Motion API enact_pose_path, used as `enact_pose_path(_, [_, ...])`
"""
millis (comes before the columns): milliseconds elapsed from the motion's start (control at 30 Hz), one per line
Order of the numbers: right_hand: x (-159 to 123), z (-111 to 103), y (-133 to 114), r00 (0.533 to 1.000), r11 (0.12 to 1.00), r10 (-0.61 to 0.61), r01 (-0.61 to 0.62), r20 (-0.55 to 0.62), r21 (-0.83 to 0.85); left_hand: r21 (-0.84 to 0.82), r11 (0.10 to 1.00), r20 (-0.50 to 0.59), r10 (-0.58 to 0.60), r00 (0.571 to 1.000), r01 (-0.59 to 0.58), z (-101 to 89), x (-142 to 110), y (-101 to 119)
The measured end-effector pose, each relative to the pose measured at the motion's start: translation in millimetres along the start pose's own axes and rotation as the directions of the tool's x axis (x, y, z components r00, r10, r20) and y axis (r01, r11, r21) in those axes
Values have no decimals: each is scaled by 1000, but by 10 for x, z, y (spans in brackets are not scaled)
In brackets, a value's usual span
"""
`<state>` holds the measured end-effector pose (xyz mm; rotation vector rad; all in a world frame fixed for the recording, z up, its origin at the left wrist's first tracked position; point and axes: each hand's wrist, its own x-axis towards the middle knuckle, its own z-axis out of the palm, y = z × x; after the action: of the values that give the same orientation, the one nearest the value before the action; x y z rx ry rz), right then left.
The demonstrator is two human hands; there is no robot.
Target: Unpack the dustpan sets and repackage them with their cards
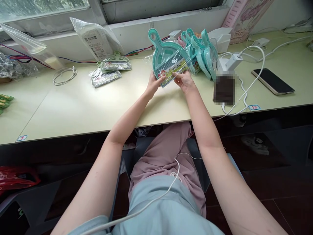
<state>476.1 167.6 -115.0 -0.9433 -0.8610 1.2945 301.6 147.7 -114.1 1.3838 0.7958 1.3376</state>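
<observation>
A teal dustpan and brush set [168,54] in clear plastic wrap is held up over the table, its looped handle pointing up and away from me. My left hand [154,83] grips its lower left corner, thumb on the front. At the lower right edge my right hand [184,80] pinches the wrapped set beside its yellow label. Just behind and to the right stand several more teal dustpan sets [204,54], bunched together. Two smaller wrapped dustpan sets, one green-handled [116,62] and one pale [105,78], lie on the table to the left.
The pale table [73,114] runs along a window wall. A phone [273,81], a white charger [233,62] with cables and a blurred dark object [224,89] are on the right. A coiled cable [65,76] and a plastic bag [94,39] are on the left.
</observation>
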Motion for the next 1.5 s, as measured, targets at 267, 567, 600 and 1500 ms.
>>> enact_pose_path(267, [-45, 52, -13, 1000, 1000, -17, 17, -21, -8, 0, 1000, -3, -16, 1000, 16, 22, -64, 95])
enact_pose_path(567, [-99, 93, -64, 998, 999, 49, -49, -46, 10, 28, 999, -13, -17, 1000, 18, 15, -72, 111])
enact_pose_path(600, [-110, 101, -72, 997, 998, 59, -58, -51, 11, 28, 999, -18, -29, 999, 30, 18, -74, 118])
enact_pose_path(1500, [-250, 99, -159, 766, 348, -620, 464, 171, -815, -54, 986, -135, -166, 977, 160, -944, 73, 461])
